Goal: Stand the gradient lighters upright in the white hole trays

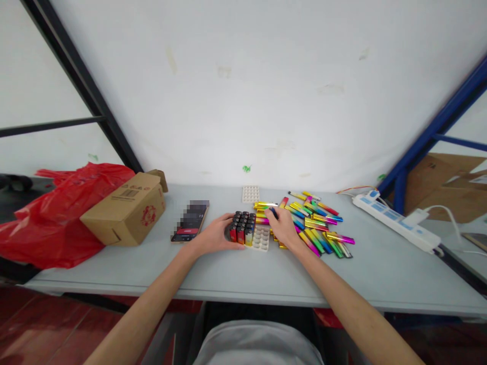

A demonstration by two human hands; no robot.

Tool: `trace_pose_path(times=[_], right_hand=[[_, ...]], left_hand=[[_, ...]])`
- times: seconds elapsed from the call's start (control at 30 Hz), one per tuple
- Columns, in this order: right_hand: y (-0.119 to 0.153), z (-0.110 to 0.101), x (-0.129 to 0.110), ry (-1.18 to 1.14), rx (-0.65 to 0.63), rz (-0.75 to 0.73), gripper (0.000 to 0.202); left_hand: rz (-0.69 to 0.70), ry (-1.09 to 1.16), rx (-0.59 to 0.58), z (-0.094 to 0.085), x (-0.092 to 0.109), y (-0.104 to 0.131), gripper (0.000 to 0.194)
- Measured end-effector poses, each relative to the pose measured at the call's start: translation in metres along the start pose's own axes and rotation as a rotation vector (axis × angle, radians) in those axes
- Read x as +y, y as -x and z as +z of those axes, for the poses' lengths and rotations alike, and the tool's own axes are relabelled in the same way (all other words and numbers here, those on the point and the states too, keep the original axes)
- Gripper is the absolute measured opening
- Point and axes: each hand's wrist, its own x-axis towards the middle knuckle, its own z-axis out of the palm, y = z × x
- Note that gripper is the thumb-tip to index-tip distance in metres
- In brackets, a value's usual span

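Note:
A white tray [261, 239] with rows of round pockets lies in front of me. Shiny tubes with black ends [242, 227] stand upright in close rows on its left part; pockets at its right show bare. My left hand [216, 234] curves around the left side of these tubes, thumb along the front and fingers behind. Just right of the tray, my right hand [282, 225] pinches a slim dark-ended tube [273, 213], most of which its fingers hide. Beside and under that hand spreads a loose pile of metallic rainbow-coloured tubes [315, 223].
Behind the tray lies a second white pocketed tray [250, 194]. A phone [191, 221], a cardboard box [127, 210] and a red plastic bag [68, 218] are to the left. A white power strip [395, 220] with cables runs along the right. The wall [247, 101] closes off the back.

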Motion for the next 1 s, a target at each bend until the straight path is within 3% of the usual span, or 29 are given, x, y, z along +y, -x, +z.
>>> trace_pose_path(times=[0.13, 0.23, 0.43, 0.67, 0.9, 1.0], right_hand=[[0.001, -0.003, -0.001, 0.023, -0.065, -0.027, 0.047], [0.0, -0.009, -0.002, 0.036, -0.187, -0.061, 0.045], [-0.003, -0.018, -0.004, 0.203, -0.255, -0.278, 0.049], [-0.004, -0.016, 0.004, 0.321, -0.305, -0.237, 0.046], [-0.005, -0.028, 0.001, 0.285, -0.495, -0.316, 0.035], [-0.009, -0.037, 0.008, 0.217, -0.411, -0.299, 0.037]], left_hand=[[0.014, 0.013, 0.006, -0.001, 0.001, 0.0, 0.086], [0.019, 0.023, 0.005, -0.001, 0.0, 0.001, 0.084], [0.028, 0.019, 0.003, 0.0, -0.001, 0.0, 0.082], [0.016, 0.005, -0.003, 0.0, 0.001, 0.0, 0.084], [0.019, 0.01, -0.009, 0.001, 0.001, 0.001, 0.082], [0.026, 0.01, -0.008, 0.001, 0.0, 0.0, 0.085]])
